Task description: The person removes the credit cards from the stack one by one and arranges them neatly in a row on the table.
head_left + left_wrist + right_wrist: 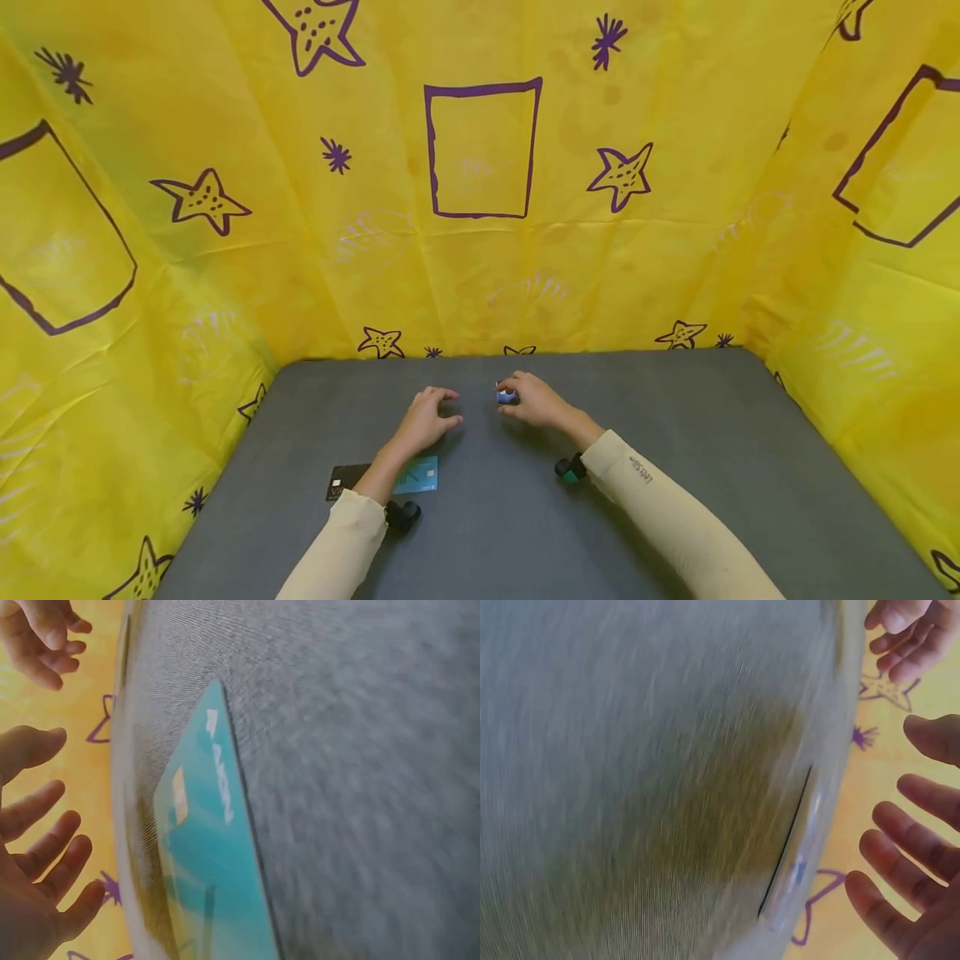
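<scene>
My left hand (425,421) hovers above the grey table, fingers spread and relaxed, holding nothing. Under its wrist lie a teal bank card (422,475) and a black card (349,478). In the left wrist view the teal card (202,825) rests flat, its chip showing, with the left hand (37,862) apart from it. My right hand (542,402) is over a small blue card (506,397), partly hidden behind the fingers. The right wrist view shows this card (793,859) nearly edge-on on the table, and the right hand (922,862) with fingers apart, not gripping it.
The grey tabletop (675,450) is bounded behind and on both sides by a yellow cloth (480,275) with purple starfish drawings. Dark wrist camera mounts (403,515) sit under both forearms, close to the table.
</scene>
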Available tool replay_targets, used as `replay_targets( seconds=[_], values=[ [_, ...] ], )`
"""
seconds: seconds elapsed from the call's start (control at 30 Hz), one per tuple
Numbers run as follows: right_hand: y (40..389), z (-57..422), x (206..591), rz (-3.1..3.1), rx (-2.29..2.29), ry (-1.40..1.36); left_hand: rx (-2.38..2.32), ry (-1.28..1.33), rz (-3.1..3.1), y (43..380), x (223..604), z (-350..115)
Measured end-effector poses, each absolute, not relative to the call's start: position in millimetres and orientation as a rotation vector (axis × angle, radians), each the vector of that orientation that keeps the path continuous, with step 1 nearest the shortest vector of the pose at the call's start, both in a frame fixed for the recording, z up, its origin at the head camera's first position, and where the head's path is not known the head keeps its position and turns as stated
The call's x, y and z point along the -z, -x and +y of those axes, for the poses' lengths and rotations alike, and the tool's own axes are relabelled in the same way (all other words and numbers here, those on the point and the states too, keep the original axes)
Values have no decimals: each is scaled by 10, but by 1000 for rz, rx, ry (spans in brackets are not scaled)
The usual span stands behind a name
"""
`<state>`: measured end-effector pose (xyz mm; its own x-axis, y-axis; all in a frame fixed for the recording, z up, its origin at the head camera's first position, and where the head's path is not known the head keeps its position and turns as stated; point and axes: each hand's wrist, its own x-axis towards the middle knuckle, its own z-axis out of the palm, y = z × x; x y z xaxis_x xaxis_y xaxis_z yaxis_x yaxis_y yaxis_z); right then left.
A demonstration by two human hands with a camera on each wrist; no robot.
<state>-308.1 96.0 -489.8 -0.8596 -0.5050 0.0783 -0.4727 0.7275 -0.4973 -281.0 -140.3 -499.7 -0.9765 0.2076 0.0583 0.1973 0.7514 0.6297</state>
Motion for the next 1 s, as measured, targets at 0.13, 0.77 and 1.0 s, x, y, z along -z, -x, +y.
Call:
replay_targets(
  seconds=[0.13, 0.77, 1.0],
  values=[
    [3161, 1037, 4888, 2891, 743, 787, -1075, -350, 2910, 2891, 5014, -1321],
    [3317, 1307, 4923, 2896, 788, 724, -1089, -432, 2874, 3165, 5047, -998],
    [3355, 1354, 4988, 2897, 807, 684, -1036, -430, 2875, 3229, 5067, -930]
  ],
)
